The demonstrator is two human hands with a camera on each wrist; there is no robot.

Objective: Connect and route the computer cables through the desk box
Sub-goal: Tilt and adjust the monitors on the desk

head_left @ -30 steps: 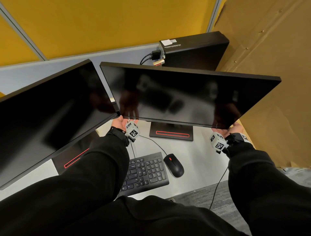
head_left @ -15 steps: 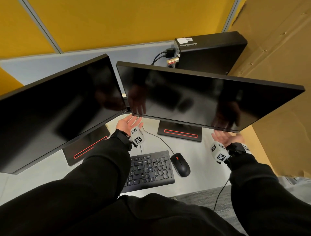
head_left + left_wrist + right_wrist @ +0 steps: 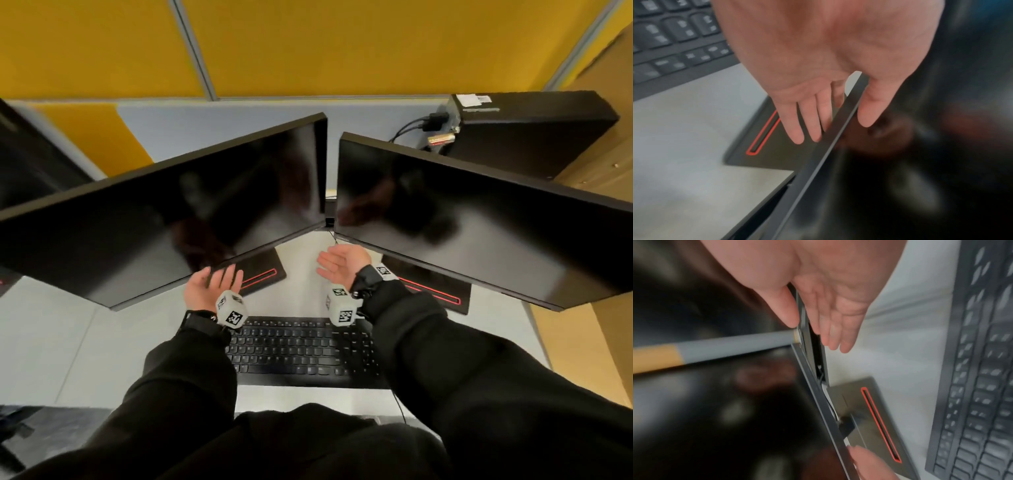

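Observation:
Two dark monitors stand side by side on the grey desk (image 3: 44,342). My left hand (image 3: 215,278) lies palm up with straight fingers at the lower edge of the left monitor (image 3: 164,222). In the left wrist view its thumb (image 3: 869,110) is in front of the screen and the fingers (image 3: 795,126) behind the edge. My right hand (image 3: 334,262) is open at the lower left corner of the right monitor (image 3: 479,233), thumb (image 3: 783,309) before the screen. Black cables (image 3: 411,125) are plugged into the black computer (image 3: 534,130).
A black keyboard (image 3: 294,349) lies in front of me, under my wrists. Each monitor has a flat base with a red slot (image 3: 263,270) (image 3: 435,291). A thin cable (image 3: 331,236) hangs in the gap between the screens. Yellow partition panels stand behind the desk.
Both hands let go of the right monitor's lower edge and moved left. The left hand now reaches the left monitor, the right hand the right monitor's left corner. My view swung left.

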